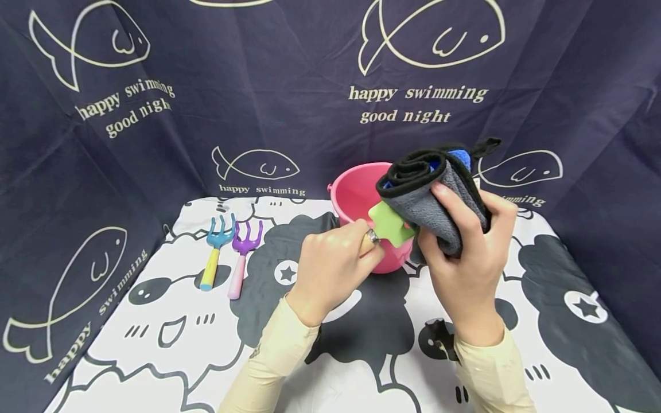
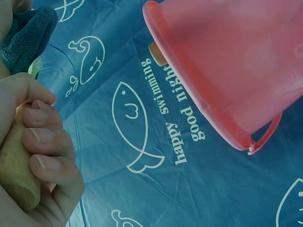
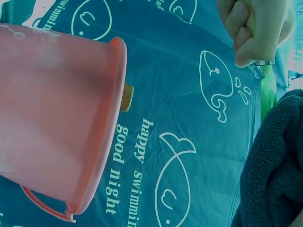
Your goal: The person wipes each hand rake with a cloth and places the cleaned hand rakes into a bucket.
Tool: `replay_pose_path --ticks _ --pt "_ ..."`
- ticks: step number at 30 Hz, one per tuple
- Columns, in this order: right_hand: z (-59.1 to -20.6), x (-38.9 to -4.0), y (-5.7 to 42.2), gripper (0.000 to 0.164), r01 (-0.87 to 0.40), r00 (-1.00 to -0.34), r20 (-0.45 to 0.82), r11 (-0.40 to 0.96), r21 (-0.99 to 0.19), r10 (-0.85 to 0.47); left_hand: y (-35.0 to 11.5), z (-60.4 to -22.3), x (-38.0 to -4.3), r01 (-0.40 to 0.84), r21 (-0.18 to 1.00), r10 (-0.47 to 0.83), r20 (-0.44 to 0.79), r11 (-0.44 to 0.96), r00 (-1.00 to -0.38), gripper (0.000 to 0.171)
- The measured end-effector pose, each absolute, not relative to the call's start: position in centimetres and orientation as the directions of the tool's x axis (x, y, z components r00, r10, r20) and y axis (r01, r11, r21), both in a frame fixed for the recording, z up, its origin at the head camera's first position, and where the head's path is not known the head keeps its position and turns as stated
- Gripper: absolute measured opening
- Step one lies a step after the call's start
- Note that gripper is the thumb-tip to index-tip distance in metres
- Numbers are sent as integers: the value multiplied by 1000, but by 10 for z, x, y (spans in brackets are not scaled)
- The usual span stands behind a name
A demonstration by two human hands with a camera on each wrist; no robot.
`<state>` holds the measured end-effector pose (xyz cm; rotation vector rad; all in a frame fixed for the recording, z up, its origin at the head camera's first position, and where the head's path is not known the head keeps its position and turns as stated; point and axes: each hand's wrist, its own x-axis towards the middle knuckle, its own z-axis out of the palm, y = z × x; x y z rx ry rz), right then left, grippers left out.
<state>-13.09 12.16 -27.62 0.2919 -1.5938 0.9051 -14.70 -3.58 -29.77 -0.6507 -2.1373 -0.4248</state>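
Observation:
My left hand grips the yellowish handle of a small garden tool with a flat light-green head, fingers curled right round it. In my right hand is a grey towel, rolled up, with black edging and a blue inner side. The towel lies against the green head and covers its far part. Both hands are raised in front of a pink bucket, whose near side they partly hide in the head view. Over the bucket's rim a tan handle end sticks out.
Left of the bucket lie two small garden forks, one blue with a yellow handle, one purple with a pink handle. They rest on a cartoon-print cloth. Dark fish-print curtains enclose the back and sides.

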Motion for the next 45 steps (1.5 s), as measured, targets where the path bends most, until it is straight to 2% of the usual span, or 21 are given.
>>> replay_pose_path --ticks 10,21,32,39,45 --pt "-274 -132 125 36 -609 -262 907 673 -420 329 -39 -296 -147 590 86 317 777 803 -544 23" --pt "-276 -137 134 30 -596 -205 908 690 -412 365 -38 -300 -149 589 77 338 756 804 -560 20" --pt "-274 -137 136 32 -558 -183 898 710 -429 400 -39 -303 -152 639 115 382 716 761 -584 15" --pt "-270 -135 135 31 -554 -142 885 706 -442 443 -38 -303 -153 589 164 335 689 792 -642 16" --pt "-267 -133 134 29 -551 -131 874 699 -456 467 -38 -303 -156 587 212 292 707 781 -644 18"
